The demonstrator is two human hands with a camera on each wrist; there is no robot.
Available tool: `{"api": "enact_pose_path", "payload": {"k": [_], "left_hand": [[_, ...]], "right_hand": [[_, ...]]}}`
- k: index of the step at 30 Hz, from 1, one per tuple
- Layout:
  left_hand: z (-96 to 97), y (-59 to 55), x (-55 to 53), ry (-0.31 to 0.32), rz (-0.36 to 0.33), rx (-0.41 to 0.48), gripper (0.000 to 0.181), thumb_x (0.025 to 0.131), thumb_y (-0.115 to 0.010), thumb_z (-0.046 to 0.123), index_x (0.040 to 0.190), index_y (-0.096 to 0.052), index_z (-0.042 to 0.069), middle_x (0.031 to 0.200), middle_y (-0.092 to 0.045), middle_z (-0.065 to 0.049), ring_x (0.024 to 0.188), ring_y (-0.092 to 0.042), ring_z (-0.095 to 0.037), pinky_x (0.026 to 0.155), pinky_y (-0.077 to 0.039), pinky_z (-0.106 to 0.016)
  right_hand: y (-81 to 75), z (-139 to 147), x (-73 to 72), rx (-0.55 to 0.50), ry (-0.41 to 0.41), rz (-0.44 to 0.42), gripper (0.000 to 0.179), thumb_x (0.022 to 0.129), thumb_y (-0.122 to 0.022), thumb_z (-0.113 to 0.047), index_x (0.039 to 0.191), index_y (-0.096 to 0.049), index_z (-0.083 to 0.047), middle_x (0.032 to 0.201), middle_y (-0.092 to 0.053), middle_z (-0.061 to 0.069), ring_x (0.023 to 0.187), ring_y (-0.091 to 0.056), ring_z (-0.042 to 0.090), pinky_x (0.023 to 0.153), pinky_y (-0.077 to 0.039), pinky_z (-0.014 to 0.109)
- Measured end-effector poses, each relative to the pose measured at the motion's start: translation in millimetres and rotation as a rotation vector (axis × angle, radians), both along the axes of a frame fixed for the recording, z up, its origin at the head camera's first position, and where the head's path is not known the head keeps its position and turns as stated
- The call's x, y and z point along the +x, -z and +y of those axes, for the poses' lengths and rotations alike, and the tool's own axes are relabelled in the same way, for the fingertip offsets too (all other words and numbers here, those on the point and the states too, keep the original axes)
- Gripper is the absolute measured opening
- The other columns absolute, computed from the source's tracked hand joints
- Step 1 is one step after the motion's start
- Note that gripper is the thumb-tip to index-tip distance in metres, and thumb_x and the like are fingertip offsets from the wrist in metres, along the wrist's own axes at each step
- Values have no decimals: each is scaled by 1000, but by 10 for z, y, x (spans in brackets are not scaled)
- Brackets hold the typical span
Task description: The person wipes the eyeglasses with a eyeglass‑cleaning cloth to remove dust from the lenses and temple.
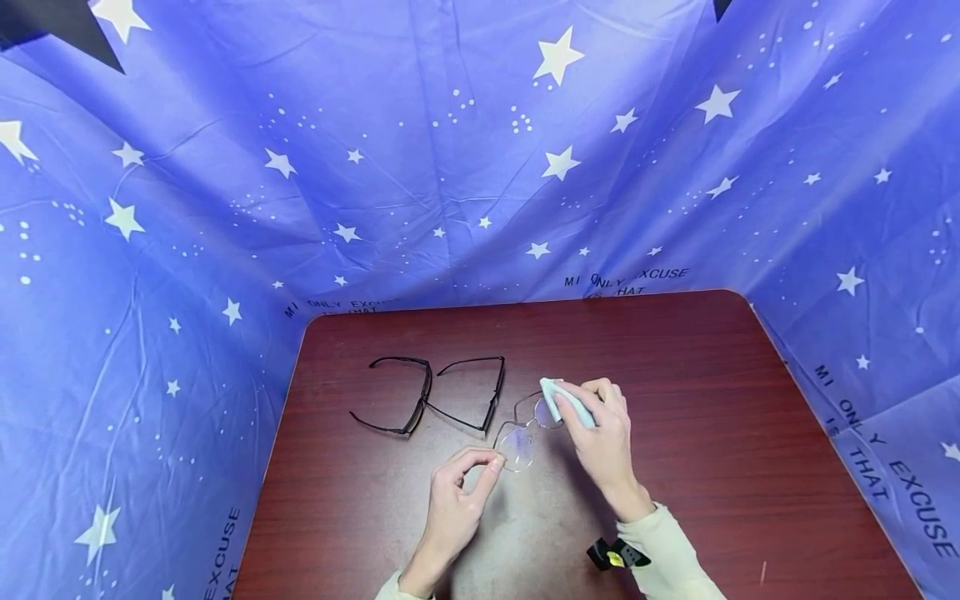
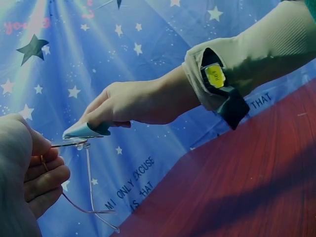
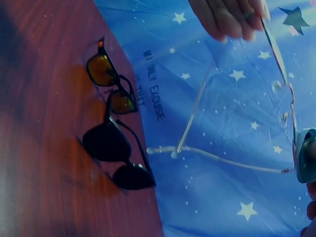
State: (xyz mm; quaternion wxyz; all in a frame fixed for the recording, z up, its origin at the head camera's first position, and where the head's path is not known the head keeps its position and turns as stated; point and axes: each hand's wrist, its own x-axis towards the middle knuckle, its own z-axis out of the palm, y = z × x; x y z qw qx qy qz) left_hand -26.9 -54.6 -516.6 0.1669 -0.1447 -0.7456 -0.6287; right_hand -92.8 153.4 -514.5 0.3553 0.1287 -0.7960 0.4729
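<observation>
Thin wire-rimmed eyeglasses (image 1: 517,447) with clear lenses are held above the table between both hands. My left hand (image 1: 459,493) pinches them at the near lens's outer edge with thumb and fingers. A light blue-green cloth (image 1: 576,408) is folded in my right hand (image 1: 606,435), whose thumb and fingers press it around the far lens. In the left wrist view the cloth (image 2: 86,131) covers that lens, and the temples hang down unfolded. The right wrist view shows the frame's bridge and nose pads between the hands, with the cloth (image 3: 307,155) at the right edge.
Two black-framed pairs stand unfolded on the dark red table (image 1: 337,508), left of the hands: dark sunglasses (image 1: 417,410) and glasses with amber-looking lenses (image 3: 101,70). A blue curtain (image 1: 420,167) with white stars surrounds the table's back and sides.
</observation>
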Motion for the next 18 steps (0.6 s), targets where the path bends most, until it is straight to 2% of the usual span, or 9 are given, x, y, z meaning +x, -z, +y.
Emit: {"api": "enact_pose_path", "payload": {"k": [4,7,11,15,18], "left_hand": [[3,3,-4,-3,-4,4,13,92,-71,-2,95,-77,9,94,-76,-4,90,-73,-22,91,-57,-27],[1,7,-1,-5,-15,6,12,93,-71,-1,95,-77,9,94,-77,-3,90,-73,-21,91,-57,-27],[-1,3,1,1,-21,4,10,94,-71,-1,94,-76,7,94,-77,-3,91,-73,-19,91,-57,-27],[-4,0,4,4,-24,6,10,94,-70,-1,94,-76,7,94,-77,-3,92,-73,-18,91,-57,-27],[-7,-1,7,3,-39,13,10,93,-70,-1,94,-76,7,94,-77,-3,92,-73,-17,92,-57,-27]], "right_hand": [[17,-43,75,44,-69,-9,29,76,-83,3,103,-81,-7,86,-61,4,80,-50,20,77,-33,28],[35,-57,110,64,-110,3,25,80,-83,-5,105,-81,-9,88,-62,3,81,-51,20,77,-34,29],[73,-15,55,49,-82,43,21,84,-80,-11,105,-81,-9,87,-62,5,79,-50,21,76,-33,30],[97,51,-25,10,-26,36,28,78,-82,0,104,-81,-7,85,-62,7,78,-48,22,75,-31,28],[105,50,-20,-5,-23,30,32,74,-82,5,104,-80,-6,84,-61,8,78,-48,22,75,-31,28]]}}
